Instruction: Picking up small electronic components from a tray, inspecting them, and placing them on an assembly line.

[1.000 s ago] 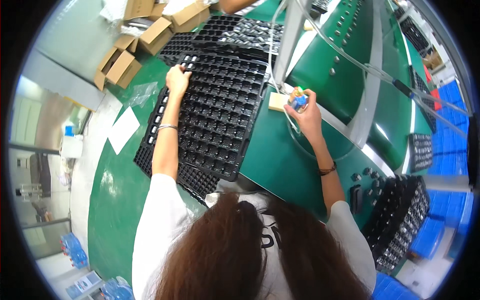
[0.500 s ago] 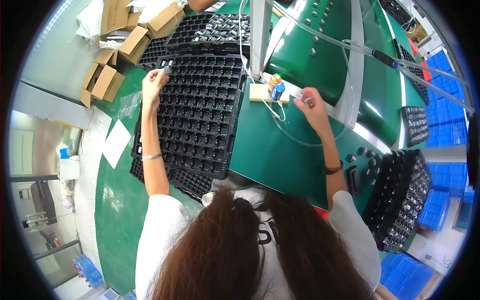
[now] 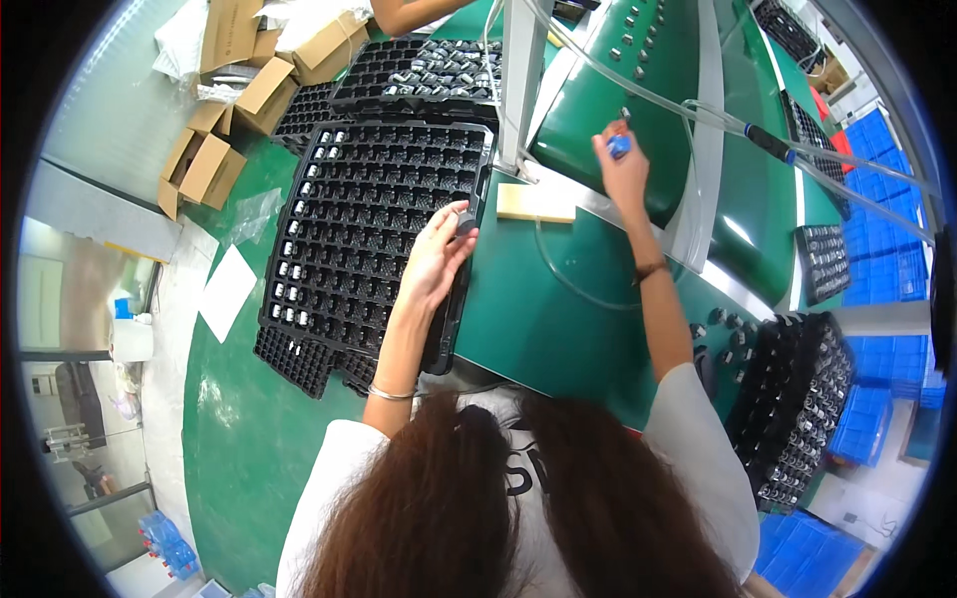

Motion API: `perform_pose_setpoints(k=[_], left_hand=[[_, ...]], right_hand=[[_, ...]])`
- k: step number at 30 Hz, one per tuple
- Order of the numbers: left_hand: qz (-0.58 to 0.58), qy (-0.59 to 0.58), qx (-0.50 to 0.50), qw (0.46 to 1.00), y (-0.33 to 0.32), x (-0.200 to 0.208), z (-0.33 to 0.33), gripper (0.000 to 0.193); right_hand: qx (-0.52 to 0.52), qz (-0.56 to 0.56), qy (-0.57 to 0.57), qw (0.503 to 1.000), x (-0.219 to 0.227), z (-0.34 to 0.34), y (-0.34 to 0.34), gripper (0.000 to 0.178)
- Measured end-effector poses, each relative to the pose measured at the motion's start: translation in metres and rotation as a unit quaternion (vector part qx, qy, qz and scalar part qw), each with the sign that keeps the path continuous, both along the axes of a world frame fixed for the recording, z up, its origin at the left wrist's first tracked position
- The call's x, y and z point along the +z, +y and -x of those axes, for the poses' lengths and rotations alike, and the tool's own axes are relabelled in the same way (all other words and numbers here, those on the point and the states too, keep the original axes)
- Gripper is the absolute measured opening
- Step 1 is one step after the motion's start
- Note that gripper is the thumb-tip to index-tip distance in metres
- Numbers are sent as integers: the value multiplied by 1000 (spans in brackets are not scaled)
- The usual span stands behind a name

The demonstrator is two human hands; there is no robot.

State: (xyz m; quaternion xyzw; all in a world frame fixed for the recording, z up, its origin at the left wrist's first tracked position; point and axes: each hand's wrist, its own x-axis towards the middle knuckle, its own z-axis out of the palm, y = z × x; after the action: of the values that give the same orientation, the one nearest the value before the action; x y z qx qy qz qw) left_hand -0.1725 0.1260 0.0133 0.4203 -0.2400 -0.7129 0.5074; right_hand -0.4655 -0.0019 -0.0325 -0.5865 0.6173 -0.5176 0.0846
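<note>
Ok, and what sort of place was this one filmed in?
Probably a factory workshop, at an assembly or packing station: small metallic parts sit on what looks like a green conveyor belt, beside black compartment trays, with open cardboard boxes off to the left.

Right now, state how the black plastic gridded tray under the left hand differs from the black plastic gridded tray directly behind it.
The front tray has silvery parts mainly along its left side; the rear tray has them crowded toward its right. The front tray lies partly beneath the left hand; the rear tray has neither hand over it. Both are black, gridded and partly filled.
</note>
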Motion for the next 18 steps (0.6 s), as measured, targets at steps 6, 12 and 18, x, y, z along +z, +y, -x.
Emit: perform_pose_setpoints(k=[6,12,18], left_hand=[[47,21,4,999,-9,-14,24,24],[84,8,6,996,-11,-19,47,29],[110,-38,-12,993,-4,-15,58,30]], right_hand=[[-83,0,64,995,-26,49,-45,38],[-82,-18,26,996,-5,25,-20,39],[256,-159,-478,825,26,-62,69,26]])
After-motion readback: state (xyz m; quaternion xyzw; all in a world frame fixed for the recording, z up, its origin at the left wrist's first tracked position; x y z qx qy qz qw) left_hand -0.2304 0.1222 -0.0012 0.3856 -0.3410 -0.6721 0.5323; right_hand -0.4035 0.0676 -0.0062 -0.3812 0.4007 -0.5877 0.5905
